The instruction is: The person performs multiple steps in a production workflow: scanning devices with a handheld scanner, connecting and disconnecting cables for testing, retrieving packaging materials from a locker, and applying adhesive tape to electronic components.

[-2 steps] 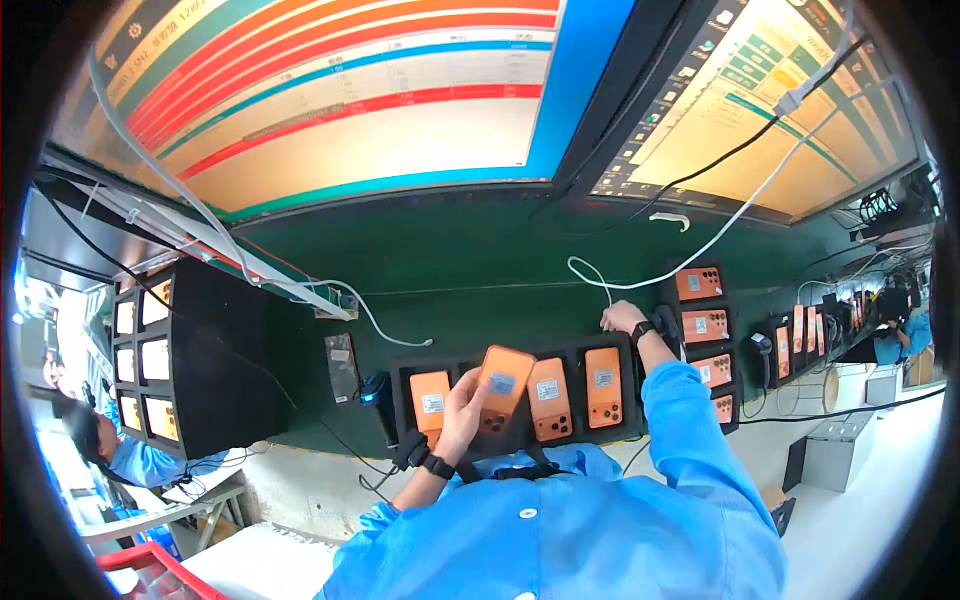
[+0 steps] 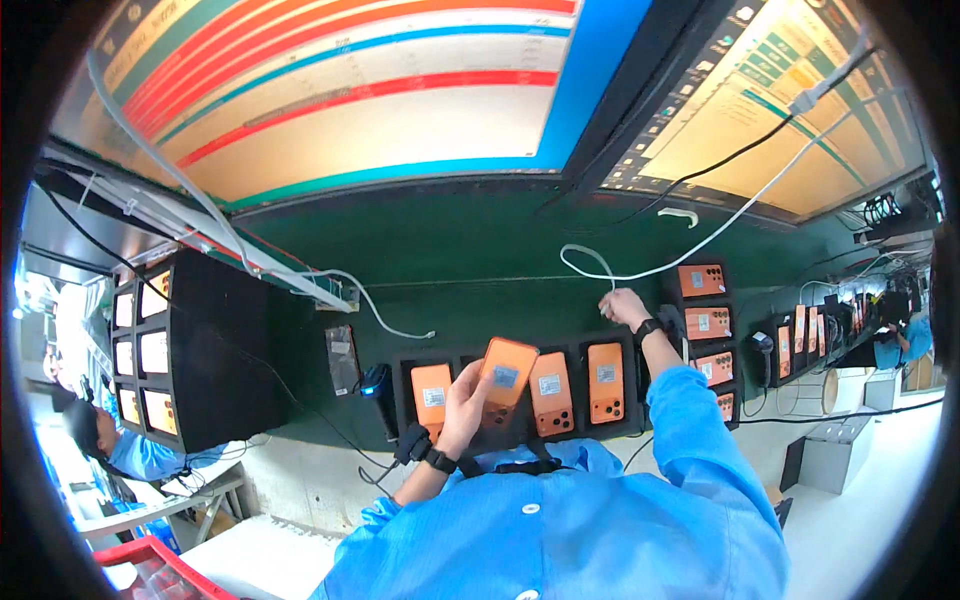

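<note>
My left hand (image 2: 463,404) is closed around an orange smartphone (image 2: 512,358), held tilted above a black tray (image 2: 470,368). A label sits on the phone's back, and its camera end points down toward me. Three more orange phones lie in the tray: one phone (image 2: 432,392) left of the held one, then a second phone (image 2: 551,394) and a third phone (image 2: 606,384) on the right. Beyond the tray's right end, my right hand (image 2: 625,308) pinches the end of a white cable (image 2: 640,276); its tip is hidden in the fingers.
Another black tray (image 2: 728,335) of orange phones stands at right. Two monitors (image 2: 380,130) rise behind the green bench. A dark phone (image 2: 342,360), a handheld scanner (image 2: 377,390) and a second cable end (image 2: 425,335) lie left. Stacked black trays (image 2: 215,350) stand far left, near another person.
My right hand has shifted slightly, and the white cable's loop has opened wider toward the left. My left hand keeps hold of the phone at nearly the same place.
</note>
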The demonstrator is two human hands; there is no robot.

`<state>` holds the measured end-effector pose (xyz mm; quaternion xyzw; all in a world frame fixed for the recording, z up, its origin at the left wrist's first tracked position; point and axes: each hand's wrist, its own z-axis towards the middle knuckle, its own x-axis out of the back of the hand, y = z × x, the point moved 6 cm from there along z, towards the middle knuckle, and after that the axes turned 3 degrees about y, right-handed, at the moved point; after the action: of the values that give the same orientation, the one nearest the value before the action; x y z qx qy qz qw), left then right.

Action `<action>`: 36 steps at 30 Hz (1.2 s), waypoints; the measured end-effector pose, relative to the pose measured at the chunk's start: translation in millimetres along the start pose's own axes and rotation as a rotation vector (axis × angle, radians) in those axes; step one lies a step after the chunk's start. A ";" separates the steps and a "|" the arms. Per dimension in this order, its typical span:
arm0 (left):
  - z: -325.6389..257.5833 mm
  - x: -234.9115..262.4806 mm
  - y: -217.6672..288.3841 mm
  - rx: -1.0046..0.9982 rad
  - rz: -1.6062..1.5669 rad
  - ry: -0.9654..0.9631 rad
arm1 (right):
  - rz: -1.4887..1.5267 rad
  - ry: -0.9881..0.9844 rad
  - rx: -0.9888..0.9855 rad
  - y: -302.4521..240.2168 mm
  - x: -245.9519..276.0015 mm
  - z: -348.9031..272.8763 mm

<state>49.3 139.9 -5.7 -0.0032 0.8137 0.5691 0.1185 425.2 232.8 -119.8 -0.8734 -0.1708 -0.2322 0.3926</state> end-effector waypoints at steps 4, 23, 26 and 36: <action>-0.6 0.6 3.4 -0.053 -0.013 0.015 | 0.666 -0.388 0.201 -109.9 -25.7 -90.9; -20.5 0.5 -6.1 -0.044 -0.025 0.015 | 0.225 -0.284 0.636 -193.1 -77.3 -199.3; -15.8 3.9 -17.6 -0.031 -0.067 0.061 | 0.052 -0.202 0.666 -195.2 -90.9 -190.8; 15.0 32.3 -68.7 -0.314 0.176 0.378 | 0.211 -0.011 0.574 -133.7 -96.2 -173.9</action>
<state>30.4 133.8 -80.5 -0.0571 0.7202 0.6859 -0.0876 233.6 173.3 10.8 -0.7410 -0.1400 -0.1275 0.6443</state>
